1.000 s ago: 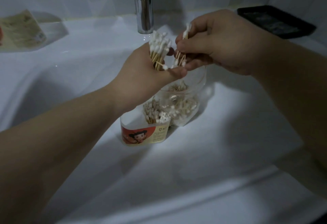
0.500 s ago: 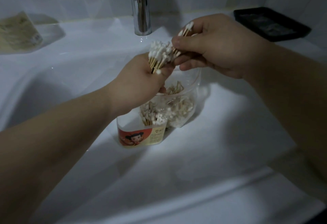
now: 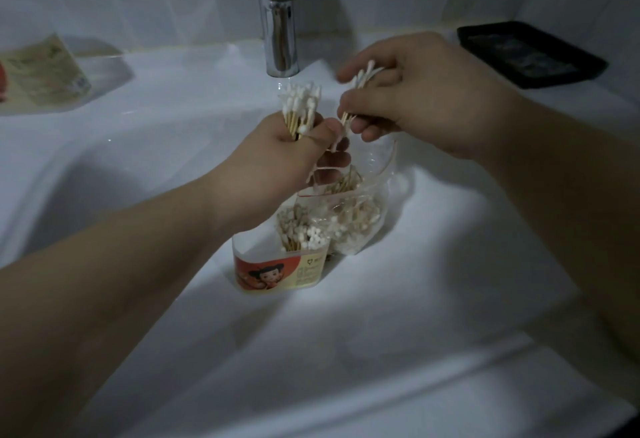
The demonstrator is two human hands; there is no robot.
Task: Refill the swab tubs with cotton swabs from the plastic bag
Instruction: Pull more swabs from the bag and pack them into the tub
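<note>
Head view, looking down, is filled by a white ceramic washbasin [image 3: 156,133] in dim light. At the far left, a pale yellowish printed packet [image 3: 41,74] is seen lying on the basin ledge. Toward the centre, the left hand [image 3: 277,157] is raised above the basin, its fingers curled tightly around a bundle of white-tipped cotton swabs with wooden sticks [image 3: 300,105], held upright with the tips fanned out above the fist. Below that hand, a clear plastic swab tub with a red and cream cartoon label [image 3: 280,268] is set on the basin slope, partly filled with upright swabs. Just beside it on the right, touching it, a clear plastic bag [image 3: 360,216] of loose swabs is seen, its mouth open upward under both hands. Behind, a chrome tap spout [image 3: 278,22] is mounted at the back edge. To the right of the bundle, the right hand [image 3: 422,98] is held close to the left, a few more cotton swabs [image 3: 362,76] pinched between thumb and fingers; the grip is blurred. At the far right, a black rectangular tray [image 3: 530,57] is placed on the ledge.
</note>
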